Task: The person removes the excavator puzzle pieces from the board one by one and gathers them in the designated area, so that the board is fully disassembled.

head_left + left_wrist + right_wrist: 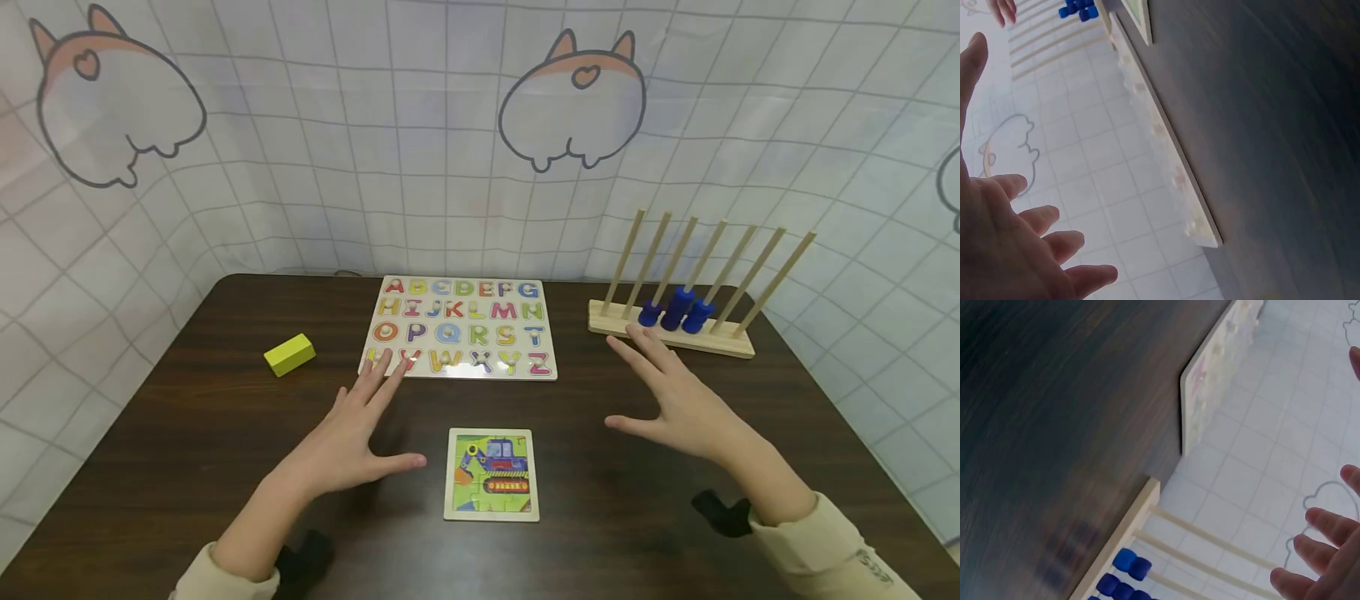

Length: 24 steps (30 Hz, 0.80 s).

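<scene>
Both hands hover over the dark table with fingers spread, holding nothing. In the head view my left hand (341,442) is left of a small framed jigsaw puzzle (491,475) that pictures a digger. Its fingertips overlap the lower left corner of the alphabet peg board (461,327). On the other side, my right hand (678,404) is held right of the jigsaw, fingertips just in front of the wooden peg rack (671,329). Blue beads (677,308) sit low on three of the rack's upright rods. The left wrist view shows the left palm (1004,244) and bent-apart fingers.
A yellow block (289,355) lies on the table's left side. Behind the table (225,400) hangs a white gridded cloth (450,167) with cartoon outlines. Tall rods rise from the rack at the back right. Black wrist straps (722,512) show by the cuffs.
</scene>
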Available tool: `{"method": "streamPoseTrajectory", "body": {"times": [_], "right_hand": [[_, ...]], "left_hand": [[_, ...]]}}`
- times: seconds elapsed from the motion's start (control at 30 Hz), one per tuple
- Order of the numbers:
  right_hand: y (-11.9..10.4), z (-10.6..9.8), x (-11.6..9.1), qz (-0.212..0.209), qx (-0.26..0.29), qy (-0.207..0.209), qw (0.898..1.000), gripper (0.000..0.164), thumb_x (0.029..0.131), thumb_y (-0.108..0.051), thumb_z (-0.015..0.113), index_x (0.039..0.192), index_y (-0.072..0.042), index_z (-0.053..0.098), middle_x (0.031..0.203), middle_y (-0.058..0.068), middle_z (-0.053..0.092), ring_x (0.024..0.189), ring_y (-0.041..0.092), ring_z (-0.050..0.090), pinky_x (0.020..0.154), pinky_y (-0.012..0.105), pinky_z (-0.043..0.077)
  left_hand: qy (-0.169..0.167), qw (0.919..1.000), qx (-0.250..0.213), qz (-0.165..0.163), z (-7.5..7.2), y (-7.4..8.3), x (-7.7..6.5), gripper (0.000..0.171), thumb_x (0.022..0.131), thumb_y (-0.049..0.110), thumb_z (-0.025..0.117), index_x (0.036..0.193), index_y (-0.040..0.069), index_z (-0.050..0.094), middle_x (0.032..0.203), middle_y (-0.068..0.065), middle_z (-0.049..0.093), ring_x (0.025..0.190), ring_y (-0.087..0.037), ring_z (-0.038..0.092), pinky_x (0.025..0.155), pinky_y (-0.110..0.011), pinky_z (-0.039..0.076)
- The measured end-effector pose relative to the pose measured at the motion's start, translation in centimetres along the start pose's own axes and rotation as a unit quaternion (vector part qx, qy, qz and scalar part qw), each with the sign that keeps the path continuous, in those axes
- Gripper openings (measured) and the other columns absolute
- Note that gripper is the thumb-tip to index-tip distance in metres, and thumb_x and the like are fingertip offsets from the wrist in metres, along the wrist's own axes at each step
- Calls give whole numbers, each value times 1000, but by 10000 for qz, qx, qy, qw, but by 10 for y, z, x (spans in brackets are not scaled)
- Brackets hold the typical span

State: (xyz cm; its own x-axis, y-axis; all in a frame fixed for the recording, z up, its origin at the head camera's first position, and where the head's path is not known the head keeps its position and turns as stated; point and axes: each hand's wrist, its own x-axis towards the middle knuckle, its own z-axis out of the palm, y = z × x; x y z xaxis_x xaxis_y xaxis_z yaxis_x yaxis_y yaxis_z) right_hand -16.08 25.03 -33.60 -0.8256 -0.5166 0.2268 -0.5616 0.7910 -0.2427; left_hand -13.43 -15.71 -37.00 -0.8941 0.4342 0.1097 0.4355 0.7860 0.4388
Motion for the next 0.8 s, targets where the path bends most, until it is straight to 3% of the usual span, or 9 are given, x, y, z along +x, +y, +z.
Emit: {"method": "streamPoseTrajectory", "body": {"times": [0.2, 0.6, 0.8], "right_hand": [[-4, 5, 4, 53, 121, -190, 9997, 89, 78, -51, 65, 147, -21, 18, 152, 12, 10, 136, 36, 11, 95, 60, 30], [-17, 20, 12, -112, 352, -312, 9988, 89, 76, -54, 66, 146, -21, 23, 150, 10, 16, 134, 35, 19, 96, 54, 33], [-25, 27, 18, -168, 404, -430, 9981, 89, 76, -55, 65, 146, -19, 25, 150, 10, 18, 135, 33, 20, 97, 52, 34]], "left_hand": [[-45, 9994, -351, -7, 9, 6, 2, 111, 67, 68, 63, 148, 24, 1, 153, 4, -8, 139, -24, 1, 101, -64, 10], [-102, 9960, -889, -23, 23, 9, 3, 110, 68, 63, 67, 148, 27, 1, 152, 9, -11, 139, -26, 1, 100, -64, 11], [-252, 9938, -1078, -121, 28, 12, 5, 112, 66, 65, 68, 148, 24, 4, 153, 1, -5, 139, -28, -1, 103, -61, 11]]}}
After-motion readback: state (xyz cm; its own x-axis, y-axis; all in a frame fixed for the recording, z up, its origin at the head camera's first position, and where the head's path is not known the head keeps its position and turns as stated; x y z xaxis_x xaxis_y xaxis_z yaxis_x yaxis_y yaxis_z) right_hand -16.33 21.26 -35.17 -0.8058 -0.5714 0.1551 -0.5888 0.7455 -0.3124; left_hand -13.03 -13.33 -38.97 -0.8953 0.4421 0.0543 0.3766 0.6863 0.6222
